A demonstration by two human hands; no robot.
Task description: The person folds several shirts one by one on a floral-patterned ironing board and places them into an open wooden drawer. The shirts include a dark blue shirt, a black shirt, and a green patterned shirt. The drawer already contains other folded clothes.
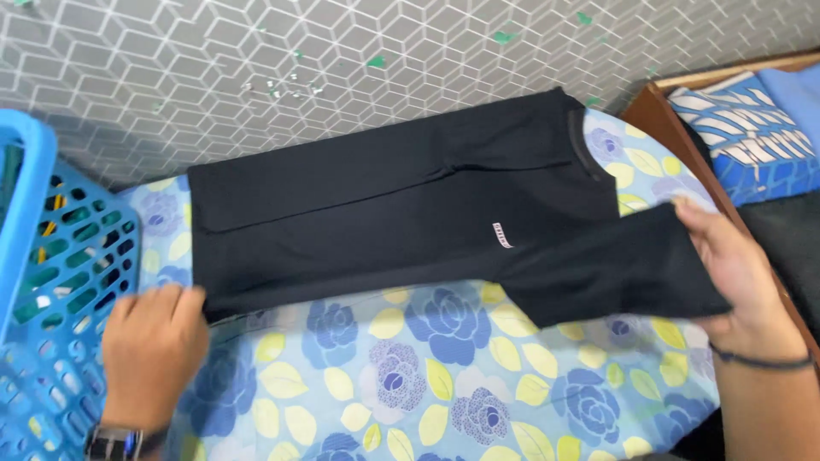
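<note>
A black t-shirt [384, 205] lies spread across a blue and yellow floral bedsheet [410, 384], its far side folded inward. My left hand [154, 346] pinches the shirt's hem at the lower left corner. My right hand [735, 273] holds the near sleeve [615, 269], which is lifted and stretched out to the right. A small white label shows on the shirt's chest. A watch sits on my left wrist, and a thin dark band on my right wrist.
A blue plastic laundry basket [51, 282] stands at the left edge. A grey wall with a hexagon pattern [299, 77] runs behind the bed. At the right, a brown wooden frame [675, 137] holds blue and white striped fabric [743, 128].
</note>
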